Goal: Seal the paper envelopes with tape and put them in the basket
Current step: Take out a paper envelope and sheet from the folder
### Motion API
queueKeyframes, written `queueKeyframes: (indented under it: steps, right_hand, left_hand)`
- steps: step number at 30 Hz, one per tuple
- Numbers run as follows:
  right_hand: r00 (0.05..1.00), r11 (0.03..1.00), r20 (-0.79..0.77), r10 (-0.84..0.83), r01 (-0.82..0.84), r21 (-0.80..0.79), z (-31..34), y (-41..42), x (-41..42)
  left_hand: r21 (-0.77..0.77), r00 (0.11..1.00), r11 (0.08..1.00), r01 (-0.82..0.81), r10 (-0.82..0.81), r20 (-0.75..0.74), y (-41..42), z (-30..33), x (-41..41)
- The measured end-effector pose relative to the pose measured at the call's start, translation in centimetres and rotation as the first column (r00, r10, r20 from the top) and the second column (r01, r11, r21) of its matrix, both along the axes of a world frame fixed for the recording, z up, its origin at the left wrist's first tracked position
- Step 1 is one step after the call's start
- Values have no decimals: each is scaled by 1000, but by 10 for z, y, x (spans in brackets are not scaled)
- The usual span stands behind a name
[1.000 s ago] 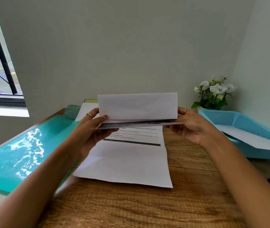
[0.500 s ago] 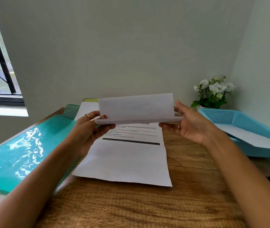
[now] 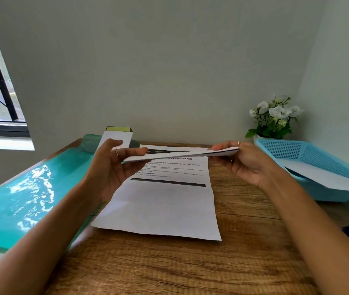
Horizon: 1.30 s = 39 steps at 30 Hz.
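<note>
In the middle of the frame, a folded white paper envelope (image 3: 182,153) is held nearly flat and seen almost edge-on, above the wooden table (image 3: 169,267). The left hand (image 3: 114,167) pinches its left end between thumb and fingers, and the right hand (image 3: 243,160) pinches its right end in the same way. Under the envelope, a white printed paper sheet with a dark bar (image 3: 165,201) lies flat on the table. At the right edge of the frame stands a light blue perforated plastic basket (image 3: 292,150), with a white paper (image 3: 326,177) lying across it. Behind the basket is a pot of white flowers (image 3: 275,118). At the left is a shiny turquoise plastic sheet (image 3: 20,199).
</note>
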State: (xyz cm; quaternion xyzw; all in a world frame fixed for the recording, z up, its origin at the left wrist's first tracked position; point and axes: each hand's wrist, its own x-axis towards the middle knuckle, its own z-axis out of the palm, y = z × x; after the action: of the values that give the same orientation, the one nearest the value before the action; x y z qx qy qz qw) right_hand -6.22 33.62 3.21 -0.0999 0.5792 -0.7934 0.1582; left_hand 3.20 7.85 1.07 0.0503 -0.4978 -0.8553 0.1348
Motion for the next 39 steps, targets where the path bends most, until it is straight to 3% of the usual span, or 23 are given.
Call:
queueKeyframes:
  steps: [4, 6, 8, 11, 14, 16, 17, 19, 22, 25, 33, 39]
  right_hand:
    - [998, 994, 55, -28, 33, -103, -1, -1, 0]
    - [997, 991, 71, -14, 24, -134, -2, 1, -2]
    - [999, 998, 48, 8, -6, -54, -2, 4, -5]
    - [1000, 993, 8, 18, -19, 120, -2, 6, -6]
    - [969, 901, -246, 7, 100, 421, -1, -2, -1]
    - [821, 686, -561, 107, 348, 639, 2, -11, 5]
    - [721, 599, -670, 175, 463, 654, 4, -17, 8]
    - [606, 568, -750, 266, 530, 629, 8, -31, 19]
    - [579, 619, -747, 327, 466, 633, 10, -48, 34]
    - [578, 599, -730, 364, 455, 659, 9, -53, 40]
    - [698, 563, -602, 388, 337, 754, 20, -29, 24]
    - [781, 588, -479, 401, 182, 788, 29, -12, 22]
  left_hand:
    - [-69, 997, 997, -24, 29, 69, 2, -2, -3]
    - [-190, 993, 981, -26, 47, 108, 4, -3, -4]
    - [-271, 992, 962, -19, 53, 118, 5, -6, -3]
    - [-258, 994, 965, -41, 67, 91, 5, -6, -3]
    - [-274, 996, 960, -63, 78, 46, 5, -6, -3]
    - [-275, 998, 960, -56, 64, 20, 6, -4, -2]
    - [-270, 999, 962, -42, 46, 7, 7, -4, -2]
    - [-264, 1000, 965, -6, 0, -21, 11, -2, -1]
    - [-292, 996, 955, 50, -70, -57, 17, -1, 1]
    - [-324, 991, 944, 68, -101, -87, 18, -2, 1]
    - [-261, 990, 964, -60, 24, -138, 5, -2, -3]
    - [-164, 985, 978, -132, 110, -134, -3, 0, -2]
